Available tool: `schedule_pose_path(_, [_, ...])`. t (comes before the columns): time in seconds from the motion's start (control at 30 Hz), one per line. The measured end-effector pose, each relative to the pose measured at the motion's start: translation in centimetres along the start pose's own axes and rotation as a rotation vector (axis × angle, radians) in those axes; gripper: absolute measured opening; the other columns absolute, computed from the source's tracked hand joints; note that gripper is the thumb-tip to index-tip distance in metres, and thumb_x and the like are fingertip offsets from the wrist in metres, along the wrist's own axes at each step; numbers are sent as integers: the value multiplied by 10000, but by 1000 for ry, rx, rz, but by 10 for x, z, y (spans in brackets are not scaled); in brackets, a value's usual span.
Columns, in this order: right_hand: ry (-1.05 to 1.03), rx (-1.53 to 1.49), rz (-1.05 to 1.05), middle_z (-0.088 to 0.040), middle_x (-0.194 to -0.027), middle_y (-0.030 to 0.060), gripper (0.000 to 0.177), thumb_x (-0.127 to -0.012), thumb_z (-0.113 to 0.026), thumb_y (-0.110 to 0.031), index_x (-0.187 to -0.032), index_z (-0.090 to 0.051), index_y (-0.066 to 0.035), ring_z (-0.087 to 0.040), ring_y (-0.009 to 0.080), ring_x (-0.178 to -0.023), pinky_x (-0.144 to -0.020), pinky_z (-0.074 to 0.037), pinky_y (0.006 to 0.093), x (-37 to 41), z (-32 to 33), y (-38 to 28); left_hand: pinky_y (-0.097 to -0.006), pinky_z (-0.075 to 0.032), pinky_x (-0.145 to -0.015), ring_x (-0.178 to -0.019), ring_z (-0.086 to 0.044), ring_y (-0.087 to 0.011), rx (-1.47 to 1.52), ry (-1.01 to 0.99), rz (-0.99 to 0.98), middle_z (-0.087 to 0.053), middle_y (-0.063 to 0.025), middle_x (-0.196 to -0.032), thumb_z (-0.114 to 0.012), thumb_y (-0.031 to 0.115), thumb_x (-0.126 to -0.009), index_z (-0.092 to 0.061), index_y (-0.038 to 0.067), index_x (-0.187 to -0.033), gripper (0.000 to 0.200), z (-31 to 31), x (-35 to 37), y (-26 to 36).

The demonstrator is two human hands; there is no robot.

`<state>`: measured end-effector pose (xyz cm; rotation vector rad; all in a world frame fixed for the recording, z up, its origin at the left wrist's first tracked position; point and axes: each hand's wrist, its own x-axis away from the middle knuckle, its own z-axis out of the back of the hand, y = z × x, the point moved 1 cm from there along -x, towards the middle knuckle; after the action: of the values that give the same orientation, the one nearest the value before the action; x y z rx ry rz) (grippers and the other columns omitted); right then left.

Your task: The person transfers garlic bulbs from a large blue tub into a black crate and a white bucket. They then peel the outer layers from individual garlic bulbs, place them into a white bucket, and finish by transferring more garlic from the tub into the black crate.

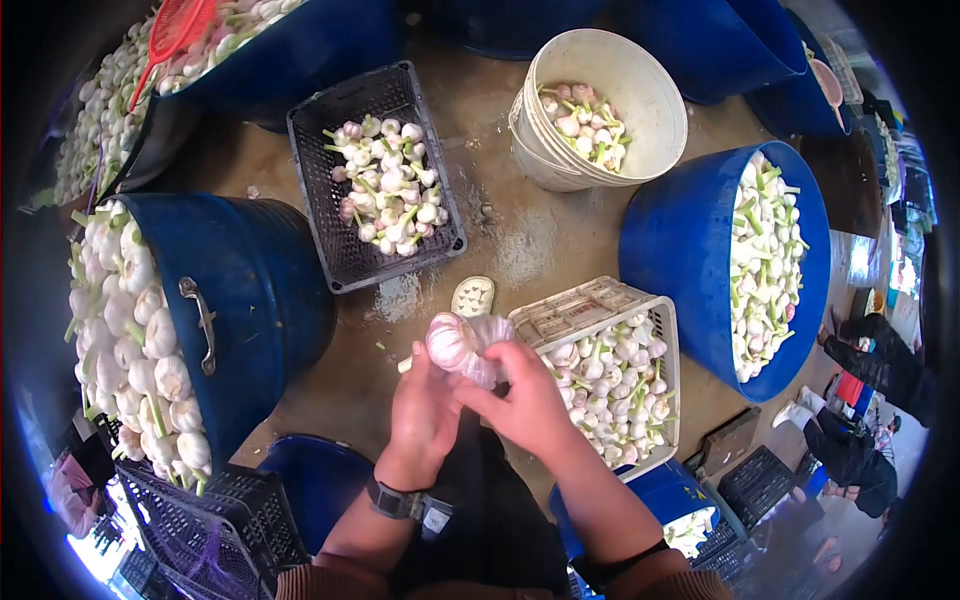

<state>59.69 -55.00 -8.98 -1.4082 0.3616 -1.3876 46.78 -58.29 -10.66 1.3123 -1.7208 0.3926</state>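
Note:
In front of me, a white and pink garlic bulb (453,343) sits in my left hand (418,412), whose fingers are closed round it. My right hand (525,395) pinches papery garlic skin (490,330) at the bulb's right side. A pale stem end shows left of my left fingers. Just right of my right hand stands a white plastic crate (590,308) of garlic bulbs (620,385). Beyond my hands, a black crate (306,160) holds more bulbs (390,190) with green stem stubs.
Blue drums heaped with garlic stand at left (250,290) and right (680,220). A white bucket (650,110) at the back holds some bulbs. A red strainer (180,28) lies on garlic at upper left. The tip of a pale clog (473,297) shows on the wet floor.

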Motion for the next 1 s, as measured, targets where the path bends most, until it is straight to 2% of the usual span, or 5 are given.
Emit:
schedule_pose_path(0.1, [31,496,213,-597,-942,179,286,-838,-585,-170,-1020,-535,46,-603,253,-797,-685,-480,324,-2,-9,0,-346,-488,-809,-955,-577,-205,-182,17,-93,-575,-90,-1076,-344,395,-958,-464,26,-1179,447,-6,2,0])
schedule_pose_path(0.3, [4,-1735,-307,-517,-610,75,265,-860,-468,-193,-631,-473,-60,-524,198,-545,-527,-473,359,-28,19,27,-293,-467,-731,-842,-586,-163,22,12,54,-613,-66,-969,-329,370,-959,-534,55,-1079,395,23,-23,24])
schedule_pose_path(0.63, [-43,90,-291,-501,-539,-17,290,-858,-557,-208,-661,-594,2,-465,82,-513,-487,-409,259,-70,3,84,-240,-451,-514,-700,-590,-133,-241,368,-113,-638,-10,-867,-336,383,-949,-574,109,-1027,371,71,-178,95])
schedule_pose_path(0.83, [235,-388,-436,-440,-516,-50,407,-887,-534,-233,-553,-474,-9,-381,46,-500,-442,-319,276,-143,-38,144,-386,-484,-654,-702,-596,-309,-1437,723,-608,-616,-178,-783,-576,238,-798,-597,-11,-869,260,123,-376,172])
schedule_pose_path(1.0, [332,-507,-566,-373,-519,-68,217,-826,-545,-21,-614,-513,-58,-372,16,-513,-447,-286,196,-187,-71,137,-399,-421,-891,-999,-527,-366,-1983,236,-917,-596,-182,-1042,-710,327,-658,-606,39,-1068,512,82,-430,172])
